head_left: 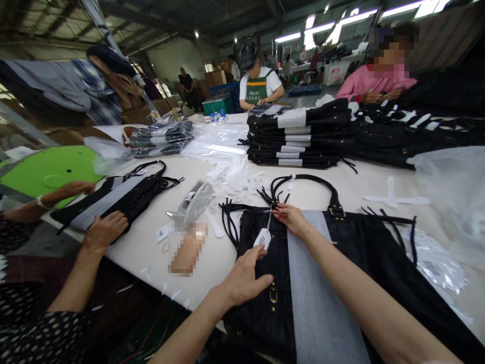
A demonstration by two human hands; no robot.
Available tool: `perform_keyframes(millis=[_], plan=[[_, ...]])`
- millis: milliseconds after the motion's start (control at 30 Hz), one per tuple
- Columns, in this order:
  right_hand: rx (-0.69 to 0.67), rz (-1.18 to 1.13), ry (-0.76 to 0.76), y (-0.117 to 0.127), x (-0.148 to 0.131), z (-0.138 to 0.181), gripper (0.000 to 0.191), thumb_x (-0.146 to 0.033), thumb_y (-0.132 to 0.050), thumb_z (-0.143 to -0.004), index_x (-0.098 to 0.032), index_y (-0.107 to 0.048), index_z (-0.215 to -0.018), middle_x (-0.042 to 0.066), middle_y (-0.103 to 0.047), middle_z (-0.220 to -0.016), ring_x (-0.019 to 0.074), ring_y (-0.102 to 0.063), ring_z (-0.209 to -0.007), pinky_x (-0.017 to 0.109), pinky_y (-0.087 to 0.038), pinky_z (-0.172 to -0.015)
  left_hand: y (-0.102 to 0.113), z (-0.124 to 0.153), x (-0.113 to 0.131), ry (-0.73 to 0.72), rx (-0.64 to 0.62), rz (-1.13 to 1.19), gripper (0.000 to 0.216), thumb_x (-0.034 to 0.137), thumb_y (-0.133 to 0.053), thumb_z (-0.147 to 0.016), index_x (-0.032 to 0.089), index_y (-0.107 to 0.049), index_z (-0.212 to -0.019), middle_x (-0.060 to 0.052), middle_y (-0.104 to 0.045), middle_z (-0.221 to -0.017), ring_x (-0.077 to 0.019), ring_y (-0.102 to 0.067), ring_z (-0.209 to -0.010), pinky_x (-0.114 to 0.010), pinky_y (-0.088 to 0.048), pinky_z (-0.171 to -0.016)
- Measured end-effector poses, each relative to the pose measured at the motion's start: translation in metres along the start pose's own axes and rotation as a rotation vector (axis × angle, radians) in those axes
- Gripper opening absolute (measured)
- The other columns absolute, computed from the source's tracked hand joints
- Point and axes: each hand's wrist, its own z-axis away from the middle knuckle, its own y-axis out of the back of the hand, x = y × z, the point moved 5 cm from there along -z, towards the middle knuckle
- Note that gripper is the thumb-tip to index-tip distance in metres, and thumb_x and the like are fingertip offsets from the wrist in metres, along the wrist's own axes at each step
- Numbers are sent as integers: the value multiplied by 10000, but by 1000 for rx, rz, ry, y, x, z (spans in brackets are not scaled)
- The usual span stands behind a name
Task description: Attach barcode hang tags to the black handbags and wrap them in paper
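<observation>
A black handbag (265,273) with tassels and gold buckles lies flat before me, a grey paper strip (318,298) across it. Its looped handle (314,178) extends away from me over the table. My left hand (244,275) has its fingertips on a white hang tag (262,238), thumb spread away from it. From the tag a thin string (270,219) runs tautly up to the handle's base. There the fingers of my right hand (291,218) are closed in a pinch around the string's upper end, partly hiding it.
Left of the bag are a tape dispenser (195,199) and a pixelated tan item (189,247). Loose white tags (235,177) lie behind. Folded black bags (295,136) are stacked at the back. A co-worker's hands (104,230) rest on another black bag (144,199) at left.
</observation>
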Motion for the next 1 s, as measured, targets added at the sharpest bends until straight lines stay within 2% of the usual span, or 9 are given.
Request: perform_keyframes(millis=[200, 267, 400, 500, 600, 700, 800, 900, 1000], plan=[[-233, 517, 421, -21, -13, 42, 102, -255, -607, -724, -232, -677, -794, -3, -650, -844, 159, -545, -898, 276, -372, -877, -8, -6, 43, -333, -3, -242, 668, 202, -573, -699, 75, -321, -1304, -186, -458, -1243, -310, -375, -1194, -436, -316, -1022], [-272, 606, 470, -18, -17, 49, 248, -407, -531, -784, -215, -687, -794, 14, -643, -752, 164, -556, -831, 282, -382, -845, -12, -20, 58, -433, -36, -309, 619, 180, -559, -694, 58, -357, -1266, -196, -512, -1158, -316, -435, -1122, -442, -350, -979], [-215, 326, 294, 10, -29, 31, 445, -568, -494, -756, -161, -664, -813, -2, -528, -569, 130, -520, -587, 250, -426, -598, -13, -60, 79, -556, -73, -381, 419, 191, -521, -728, 28, -480, -1111, -178, -593, -955, -289, -521, -979, -421, -416, -888], [-234, 95, 93, 23, -37, 10, 354, -488, -584, -715, -146, -633, -787, -9, -507, -572, 120, -511, -537, 246, -433, -527, -7, -86, 92, -628, 30, -299, 494, 208, -539, -729, 9, -434, -1170, -193, -556, -1104, -262, -470, -1106, -379, -385, -955], [-101, -185, 57, 33, -44, -7, 289, -423, -423, -823, -176, -561, -768, 27, -566, -706, 162, -581, -681, 335, -502, -643, 1, -97, 93, -708, 159, -216, 591, 222, -535, -740, 28, -347, -1265, -167, -437, -1300, -216, -354, -1242, -342, -300, -1042], [137, -316, 39, 45, -39, -17, 291, -385, -242, -894, -214, -471, -836, 43, -553, -905, 185, -592, -831, 454, -507, -714, 20, -103, 56, -553, 311, -224, 489, 203, -495, -766, 107, -420, -1240, -104, -495, -1264, -183, -419, -1192, -330, -315, -1033], [255, -200, -17, 52, -32, -20, 293, -470, -280, -879, -216, -422, -911, 84, -489, -1035, 212, -581, -886, 497, -508, -692, 62, -100, -22, -59, 550, -275, 307, 154, -479, -767, 134, -575, -1057, -96, -613, -1068, -191, -529, -1045, -334, -395, -949], [253, -229, 9, 56, -35, -21, 300, -461, -303, -873, -201, -418, -967, 134, -440, -1112, 207, -582, -893, 439, -523, -689, 100, -85, -101, 411, 642, -342, 251, 118, -466, -761, 153, -628, -948, -84, -641, -971, -189, -575, -945, -307, -439, -857], [314, -164, 81, 63, -39, -19, 308, -403, -372, -845, -188, -412, -1062, 165, -360, -1225, 205, -591, -870, 408, -523, -675, 122, -80, -138, 508, 662, -372, 253, 114, -442, -766, 130, -641, -922, -108, -647, -936, -211, -591, -910, -325, -440, -829]])
